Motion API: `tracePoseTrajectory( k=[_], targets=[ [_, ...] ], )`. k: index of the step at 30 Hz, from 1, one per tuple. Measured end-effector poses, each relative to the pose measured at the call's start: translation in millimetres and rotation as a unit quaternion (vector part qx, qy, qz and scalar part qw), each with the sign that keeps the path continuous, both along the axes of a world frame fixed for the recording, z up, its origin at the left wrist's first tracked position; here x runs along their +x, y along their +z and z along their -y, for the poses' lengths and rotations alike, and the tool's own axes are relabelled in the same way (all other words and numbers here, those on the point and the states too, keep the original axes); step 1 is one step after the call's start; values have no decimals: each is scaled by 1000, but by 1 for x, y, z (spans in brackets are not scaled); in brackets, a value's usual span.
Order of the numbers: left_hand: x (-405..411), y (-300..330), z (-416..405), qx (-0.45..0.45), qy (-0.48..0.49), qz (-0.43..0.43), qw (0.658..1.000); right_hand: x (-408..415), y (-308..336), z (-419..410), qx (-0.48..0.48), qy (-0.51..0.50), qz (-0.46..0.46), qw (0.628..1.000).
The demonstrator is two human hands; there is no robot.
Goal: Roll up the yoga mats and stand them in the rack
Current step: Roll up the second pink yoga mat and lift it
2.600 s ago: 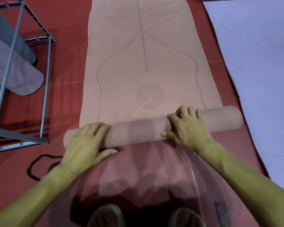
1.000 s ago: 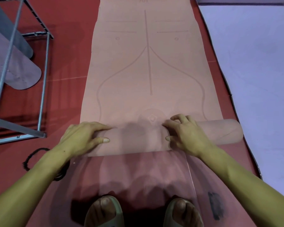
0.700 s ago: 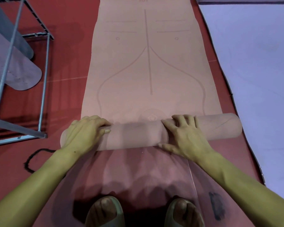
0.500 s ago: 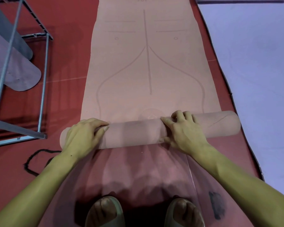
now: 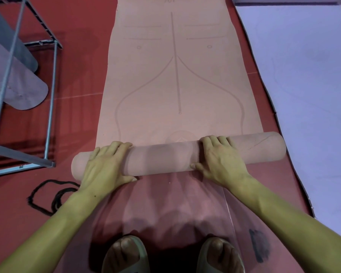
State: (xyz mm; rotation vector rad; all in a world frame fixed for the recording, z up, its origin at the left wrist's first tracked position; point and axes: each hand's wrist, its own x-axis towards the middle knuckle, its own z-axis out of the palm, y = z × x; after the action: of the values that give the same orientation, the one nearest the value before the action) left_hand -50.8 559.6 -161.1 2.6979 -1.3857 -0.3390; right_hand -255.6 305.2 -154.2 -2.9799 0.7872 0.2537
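Note:
A pink yoga mat (image 5: 175, 85) with printed alignment lines lies flat on the red floor and stretches away from me. Its near end is wound into a thick roll (image 5: 161, 160) lying crosswise in front of my feet. My left hand (image 5: 104, 164) grips the roll near its left end, fingers curved over the top and thumb on the near side. My right hand (image 5: 220, 160) grips it right of centre in the same way. The metal rack (image 5: 51, 95) stands at the left.
Grey and mauve rolled mats (image 5: 18, 91) lean inside the rack. A lilac mat (image 5: 303, 95) lies flat along the right side. A black cord (image 5: 45, 196) is looped on the floor by my left forearm. My sandalled feet (image 5: 126, 255) stand just behind the roll.
The roll has advanced a little farther along the mat, covering more of the round emblem. Both hands stayed on it and reset their fingers over the top.

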Motion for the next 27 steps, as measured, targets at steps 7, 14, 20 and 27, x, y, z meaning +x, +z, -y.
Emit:
tracePoseTrajectory(
  k=[7, 14, 20, 27],
  targets=[
    [18, 7, 9, -8, 24, -58, 998, -6, 2, 12, 24, 0, 20, 1000],
    [-2, 2, 13, 41, 23, 97, 994, -11, -2, 32, -10, -6, 17, 1000],
    [4, -3, 19, 77, 3, 130, 989, -1, -10, 23, -49, -9, 4, 999],
    [23, -2, 7, 2, -16, 79, 997, 2, 1, 35, -31, -4, -18, 999]
  ],
)
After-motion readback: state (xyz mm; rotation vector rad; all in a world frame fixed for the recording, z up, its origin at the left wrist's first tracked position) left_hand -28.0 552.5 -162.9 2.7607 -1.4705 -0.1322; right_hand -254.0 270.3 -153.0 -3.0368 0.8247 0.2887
